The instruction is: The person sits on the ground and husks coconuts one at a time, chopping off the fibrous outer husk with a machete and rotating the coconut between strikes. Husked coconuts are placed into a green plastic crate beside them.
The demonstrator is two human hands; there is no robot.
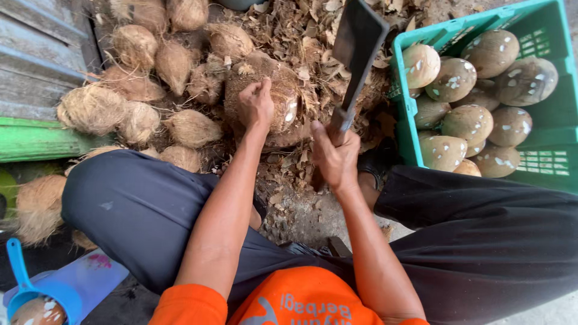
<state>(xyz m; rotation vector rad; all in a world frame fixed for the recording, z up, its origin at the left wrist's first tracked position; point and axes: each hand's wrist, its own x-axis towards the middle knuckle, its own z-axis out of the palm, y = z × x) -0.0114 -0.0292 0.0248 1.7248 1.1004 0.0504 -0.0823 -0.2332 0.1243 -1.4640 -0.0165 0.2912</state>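
Top edge is cutting off the blade (356, 42) tip. Right hand (335, 157) is hiding the handle. Left hand (256, 105) is covering part of the coconut (278, 90). Crate (545, 159) is running off right edge.

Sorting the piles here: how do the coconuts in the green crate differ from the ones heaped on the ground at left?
The crate coconuts are smooth, pale brown with white flecks; the ground coconuts are shaggy with tan fibre. The first sit packed in the green crate, the others lie loose. Both are rounded and similar in size.

Green crate (404, 114) of peeled coconuts (468, 123); husked pile (135, 90), perhaps blue scoop (24, 283)
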